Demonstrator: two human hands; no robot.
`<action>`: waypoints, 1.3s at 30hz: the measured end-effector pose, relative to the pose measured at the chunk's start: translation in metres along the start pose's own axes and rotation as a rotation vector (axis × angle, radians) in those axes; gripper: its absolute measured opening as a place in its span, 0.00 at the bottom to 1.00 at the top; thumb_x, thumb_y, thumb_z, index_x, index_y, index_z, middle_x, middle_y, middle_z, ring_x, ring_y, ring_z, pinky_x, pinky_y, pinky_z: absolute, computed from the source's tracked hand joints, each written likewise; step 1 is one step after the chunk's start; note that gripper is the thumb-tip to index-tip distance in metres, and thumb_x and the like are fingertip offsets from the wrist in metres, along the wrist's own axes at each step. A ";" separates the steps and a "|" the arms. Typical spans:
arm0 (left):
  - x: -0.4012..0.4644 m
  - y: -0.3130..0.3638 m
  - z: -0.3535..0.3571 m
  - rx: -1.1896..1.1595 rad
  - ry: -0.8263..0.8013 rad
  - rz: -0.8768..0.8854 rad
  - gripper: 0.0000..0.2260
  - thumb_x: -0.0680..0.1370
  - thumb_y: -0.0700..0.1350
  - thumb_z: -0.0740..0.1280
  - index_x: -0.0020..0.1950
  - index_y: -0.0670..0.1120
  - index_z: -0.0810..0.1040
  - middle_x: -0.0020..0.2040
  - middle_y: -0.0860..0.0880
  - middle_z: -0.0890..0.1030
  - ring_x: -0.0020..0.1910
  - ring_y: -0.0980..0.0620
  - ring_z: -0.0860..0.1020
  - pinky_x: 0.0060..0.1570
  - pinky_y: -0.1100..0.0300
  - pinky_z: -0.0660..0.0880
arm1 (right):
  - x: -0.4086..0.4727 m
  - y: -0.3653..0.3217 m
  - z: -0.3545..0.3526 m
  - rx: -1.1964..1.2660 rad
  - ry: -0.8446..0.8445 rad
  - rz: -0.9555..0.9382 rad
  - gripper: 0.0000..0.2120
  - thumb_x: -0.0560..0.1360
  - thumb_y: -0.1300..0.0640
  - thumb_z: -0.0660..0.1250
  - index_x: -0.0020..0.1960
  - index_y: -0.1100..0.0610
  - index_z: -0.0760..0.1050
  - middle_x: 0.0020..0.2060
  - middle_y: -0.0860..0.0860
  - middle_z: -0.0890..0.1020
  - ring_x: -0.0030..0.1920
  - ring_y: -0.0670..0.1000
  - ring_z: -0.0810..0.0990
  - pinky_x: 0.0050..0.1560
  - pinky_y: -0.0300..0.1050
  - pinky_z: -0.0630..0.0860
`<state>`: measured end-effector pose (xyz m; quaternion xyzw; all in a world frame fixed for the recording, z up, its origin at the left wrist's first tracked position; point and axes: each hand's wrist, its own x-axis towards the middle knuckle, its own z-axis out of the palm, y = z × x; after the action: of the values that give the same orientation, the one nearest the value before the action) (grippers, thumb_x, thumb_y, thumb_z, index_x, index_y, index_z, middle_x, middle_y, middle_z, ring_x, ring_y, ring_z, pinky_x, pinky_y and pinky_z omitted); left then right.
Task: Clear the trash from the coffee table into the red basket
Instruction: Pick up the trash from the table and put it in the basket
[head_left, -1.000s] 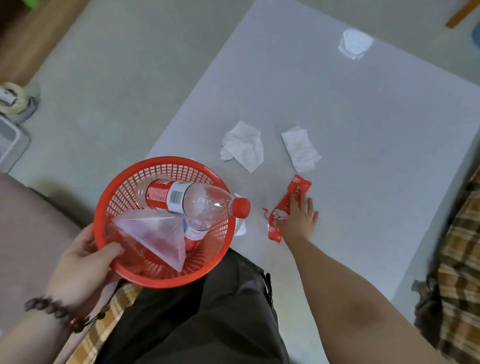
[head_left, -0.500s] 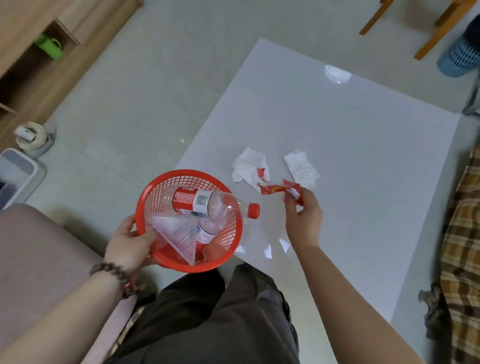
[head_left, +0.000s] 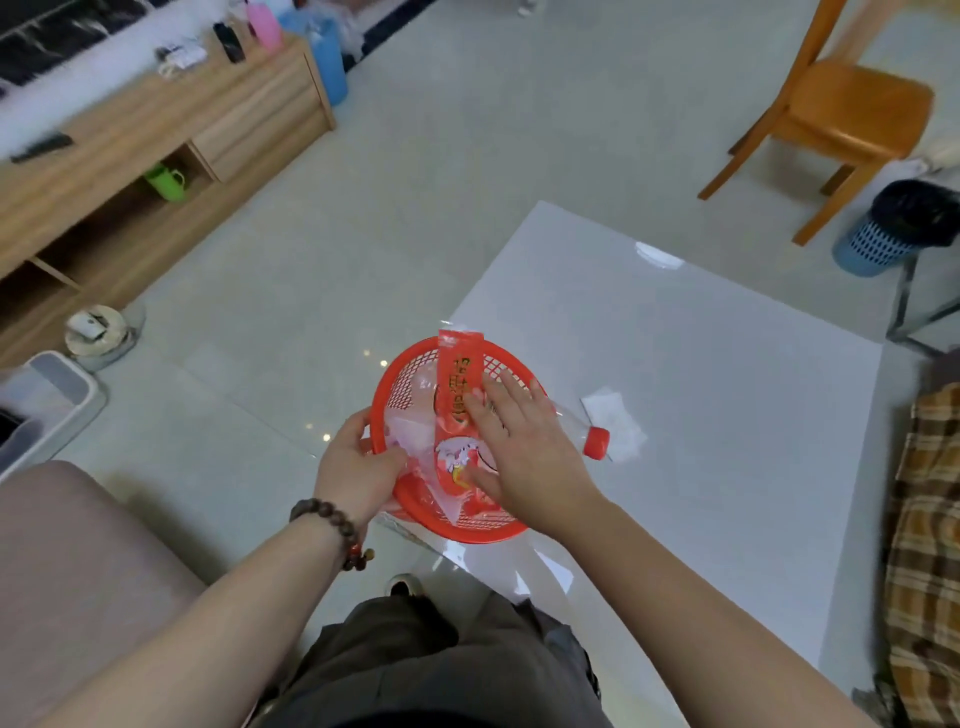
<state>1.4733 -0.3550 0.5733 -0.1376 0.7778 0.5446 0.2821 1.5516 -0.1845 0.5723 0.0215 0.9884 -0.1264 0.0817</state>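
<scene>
1. Gripping the near-left rim of the red basket (head_left: 511, 531) with the left hand (head_left: 358, 470), basket hovering over the coffee table's (head_left: 727, 467) near-left corner.
2. Laying the right hand (head_left: 524, 457), fingers spread and released, over the red wrapper (head_left: 457, 395) inside the basket.
3. Risking the wrapper springing out, its far end overhanging the basket's far rim.
4. Risking the bottle (head_left: 592, 439) tipping out, capped neck jutting past the basket's right side.
5. Leaving a crumpled tissue (head_left: 615, 423) on the glossy white table right of the basket; pale tiled floor (head_left: 441, 156) surrounding, wooden chair (head_left: 841, 114) far beyond the basket.
</scene>
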 end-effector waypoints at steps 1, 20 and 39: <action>0.002 0.002 0.000 0.001 0.005 0.003 0.21 0.75 0.37 0.70 0.66 0.52 0.74 0.55 0.46 0.83 0.47 0.43 0.84 0.43 0.42 0.83 | 0.002 -0.003 0.001 -0.004 -0.007 0.001 0.38 0.75 0.33 0.47 0.77 0.54 0.48 0.78 0.57 0.49 0.77 0.57 0.44 0.76 0.58 0.40; 0.034 0.003 0.000 -0.043 0.096 -0.079 0.20 0.75 0.33 0.68 0.65 0.49 0.74 0.50 0.45 0.84 0.46 0.42 0.84 0.47 0.39 0.82 | 0.001 0.023 0.015 0.365 0.295 0.091 0.23 0.76 0.53 0.64 0.69 0.54 0.67 0.72 0.54 0.66 0.72 0.55 0.64 0.69 0.50 0.66; 0.039 -0.037 0.010 -0.157 0.156 -0.121 0.17 0.75 0.32 0.65 0.51 0.55 0.80 0.43 0.48 0.88 0.37 0.44 0.86 0.31 0.50 0.82 | 0.011 0.240 0.183 0.438 -0.192 0.760 0.28 0.77 0.58 0.60 0.75 0.46 0.56 0.78 0.52 0.49 0.76 0.57 0.51 0.71 0.54 0.64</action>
<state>1.4642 -0.3560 0.5192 -0.2479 0.7425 0.5735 0.2416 1.5840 0.0011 0.3369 0.3879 0.8483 -0.2951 0.2071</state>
